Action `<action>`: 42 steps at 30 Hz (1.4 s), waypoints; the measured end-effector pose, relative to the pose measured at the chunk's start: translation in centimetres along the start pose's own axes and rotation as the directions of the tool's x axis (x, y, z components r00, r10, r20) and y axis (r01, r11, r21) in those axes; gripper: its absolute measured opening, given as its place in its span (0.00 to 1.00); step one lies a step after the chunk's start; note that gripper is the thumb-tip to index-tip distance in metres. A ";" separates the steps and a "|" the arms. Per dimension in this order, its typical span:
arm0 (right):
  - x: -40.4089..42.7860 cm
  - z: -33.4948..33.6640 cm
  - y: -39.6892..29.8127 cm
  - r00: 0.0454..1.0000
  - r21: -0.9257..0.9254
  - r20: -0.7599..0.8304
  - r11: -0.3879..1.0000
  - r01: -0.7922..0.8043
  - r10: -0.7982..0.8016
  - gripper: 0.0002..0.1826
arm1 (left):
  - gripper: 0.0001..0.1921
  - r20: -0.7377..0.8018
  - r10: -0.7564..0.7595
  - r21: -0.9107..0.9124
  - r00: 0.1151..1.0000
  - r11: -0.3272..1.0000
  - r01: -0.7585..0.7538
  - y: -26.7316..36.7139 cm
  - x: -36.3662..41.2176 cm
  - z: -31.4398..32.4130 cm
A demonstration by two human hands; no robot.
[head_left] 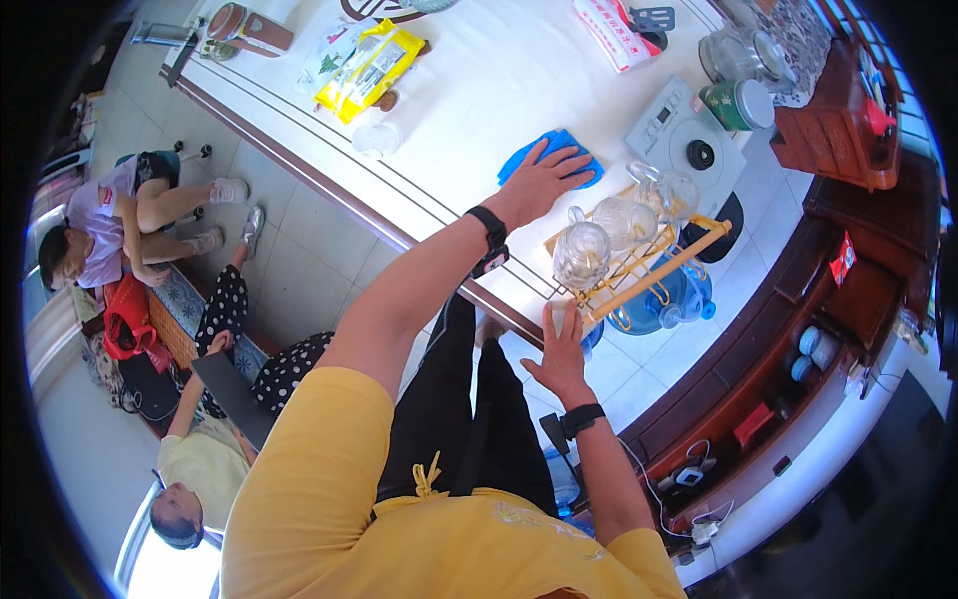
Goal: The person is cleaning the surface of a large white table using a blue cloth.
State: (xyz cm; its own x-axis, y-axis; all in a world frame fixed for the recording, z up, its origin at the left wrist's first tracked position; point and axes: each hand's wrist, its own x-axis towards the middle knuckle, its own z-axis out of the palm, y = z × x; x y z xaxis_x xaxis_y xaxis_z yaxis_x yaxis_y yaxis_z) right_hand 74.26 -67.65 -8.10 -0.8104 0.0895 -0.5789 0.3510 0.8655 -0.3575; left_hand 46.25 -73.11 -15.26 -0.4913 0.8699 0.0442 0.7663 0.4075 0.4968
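Observation:
My left hand [545,178] holds a folded blue cloth [519,159] down against the white tabletop [464,97], its fingers spread over the cloth. Just right of it, a yellow wire rack with a rod handle [658,271] stands at the table's corner. Upside-down glass mugs sit on the rack, among them a near one [581,256], a middle one [626,223] and a far one [673,196]. Beside the rack's near end is my right hand [563,352], fingers extended at the table edge; whether they touch the rack I cannot tell.
An induction cooker [685,146] and a green jar [737,105] stand beyond the rack. A clear cup [376,140], a yellow packet [370,69] and a brown-filled jar [251,30] are farther left. Two people sit beyond the table's left edge. Below the rack stands a blue water bottle [644,307].

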 end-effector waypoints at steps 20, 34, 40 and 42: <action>0.0 -0.3 0.0 0.997 -0.011 0.080 1.000 0.006 -0.005 0.64 | 0.32 -0.324 -0.367 0.158 0.872 0.888 0.432 -7.9 9.7 -1.5; 0.2 -0.1 0.4 0.988 0.048 0.149 0.998 -0.048 0.041 0.65 | 0.35 -0.219 -0.414 0.032 0.883 0.902 0.431 -1.1 -7.3 -2.5; 0.1 0.1 0.3 0.990 0.042 0.135 0.998 -0.037 0.031 0.65 | 0.33 -0.016 -0.342 0.086 0.940 0.936 0.342 3.6 -11.5 -0.8; 0.1 -0.1 0.3 0.986 0.039 0.161 0.998 -0.058 0.051 0.64 | 0.33 0.026 -0.197 0.074 0.980 0.978 0.194 2.1 -10.5 -0.6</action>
State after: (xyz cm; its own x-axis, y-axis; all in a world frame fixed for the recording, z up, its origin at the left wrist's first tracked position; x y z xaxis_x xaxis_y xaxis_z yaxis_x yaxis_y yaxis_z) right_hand 74.20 -67.37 -8.18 -0.7053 0.0531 -0.7069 0.4154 0.8390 -0.3515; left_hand 52.72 -81.53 -14.18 -0.6213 0.7798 -0.0770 0.6849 0.5882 0.4300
